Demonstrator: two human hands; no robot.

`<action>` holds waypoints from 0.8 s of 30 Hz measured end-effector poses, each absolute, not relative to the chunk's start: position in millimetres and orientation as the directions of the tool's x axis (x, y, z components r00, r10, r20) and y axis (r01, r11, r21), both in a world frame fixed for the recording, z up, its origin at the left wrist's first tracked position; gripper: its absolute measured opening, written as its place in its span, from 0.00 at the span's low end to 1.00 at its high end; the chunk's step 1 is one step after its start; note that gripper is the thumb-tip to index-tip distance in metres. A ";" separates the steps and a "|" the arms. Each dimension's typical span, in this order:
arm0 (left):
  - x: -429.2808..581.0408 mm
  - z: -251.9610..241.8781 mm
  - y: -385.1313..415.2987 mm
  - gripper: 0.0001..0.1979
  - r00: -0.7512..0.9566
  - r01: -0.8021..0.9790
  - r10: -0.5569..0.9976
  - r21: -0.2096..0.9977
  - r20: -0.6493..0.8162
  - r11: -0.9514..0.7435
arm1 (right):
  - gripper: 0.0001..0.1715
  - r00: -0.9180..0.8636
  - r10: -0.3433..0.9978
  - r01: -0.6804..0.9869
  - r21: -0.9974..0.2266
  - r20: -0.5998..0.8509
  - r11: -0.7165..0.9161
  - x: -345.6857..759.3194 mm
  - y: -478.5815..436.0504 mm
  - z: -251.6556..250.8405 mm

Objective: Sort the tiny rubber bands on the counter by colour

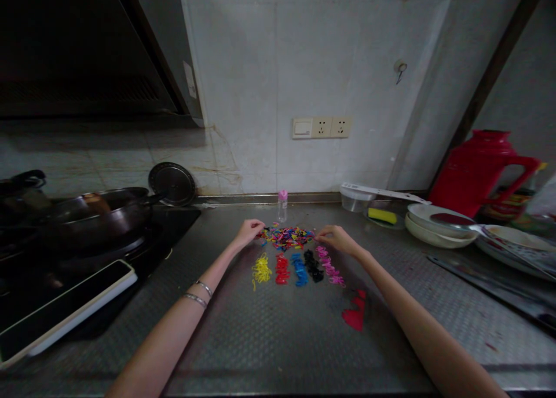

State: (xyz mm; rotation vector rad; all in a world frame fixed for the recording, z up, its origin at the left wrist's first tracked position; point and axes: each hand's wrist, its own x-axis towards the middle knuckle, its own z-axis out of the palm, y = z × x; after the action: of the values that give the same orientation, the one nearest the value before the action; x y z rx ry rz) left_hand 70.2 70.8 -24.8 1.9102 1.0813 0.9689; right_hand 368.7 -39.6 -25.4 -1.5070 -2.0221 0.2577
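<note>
A mixed heap of small colourful bands (286, 237) lies on the metal counter. My left hand (251, 230) is at the heap's left edge, fingers pinched on something I cannot make out. At its right edge, my right hand (332, 237) has thumb and fingertips together; what they hold is too small to tell. Nearer me are separate piles: yellow (261, 269), red (282, 269), blue (299, 269), black (313, 266) and pink (330, 266). Behind the heap stands a clear bottle with a pink cap (282, 205).
A red heart-like patch (355, 314) lies near my right forearm. Bowls (438, 227), a yellow sponge (382, 215), a plastic container (357, 198) and a red flask (473, 169) are on the right. On the left are a pan (117, 212) and a white-edged device (65, 311).
</note>
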 end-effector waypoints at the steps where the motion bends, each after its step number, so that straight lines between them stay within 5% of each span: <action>1: 70.7 -25.3 71.2 0.13 0.383 0.357 0.888 0.846 0.254 -0.396 | 0.16 -0.205 0.923 0.799 -0.489 0.327 0.351 370.7 -40.0 -24.6; 10: 72.8 -22.1 59.0 0.11 0.659 0.392 0.724 0.728 0.205 -0.563 | 0.13 -0.330 0.927 0.798 -0.472 0.179 0.375 383.5 -38.5 -27.3; 24: 94.3 -28.0 37.8 0.13 0.806 0.452 0.575 0.480 0.141 -0.752 | 0.16 -0.160 0.943 0.870 -0.409 0.292 0.274 374.9 -45.8 -21.7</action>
State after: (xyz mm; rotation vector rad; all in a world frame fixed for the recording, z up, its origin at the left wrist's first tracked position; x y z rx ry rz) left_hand 94.3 37.8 -28.0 2.5624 0.7689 0.3918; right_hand 374.9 -45.8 -21.7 -1.6280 -2.0642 0.1982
